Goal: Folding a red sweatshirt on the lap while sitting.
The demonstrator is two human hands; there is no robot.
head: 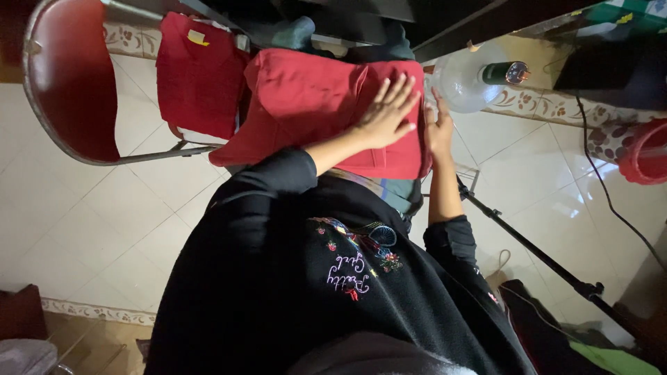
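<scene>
A folded red cloth [306, 104] lies in front of me over a dark surface. My left hand [385, 114] rests flat on its right part, palm down with the fingers spread. My right hand [439, 128] stands edge-on against the cloth's right edge, fingers straight, touching the fold. Neither hand grips anything. My black sleeves and black embroidered top [326, 278] fill the lower middle of the view.
A second red cloth [198, 76] hangs on a metal chair with a red seat [69, 76] at the left. A white fan [462, 80] stands just beyond my right hand. A black stand pole [535, 250] crosses the tiled floor; a red basket [646, 153] is at the right edge.
</scene>
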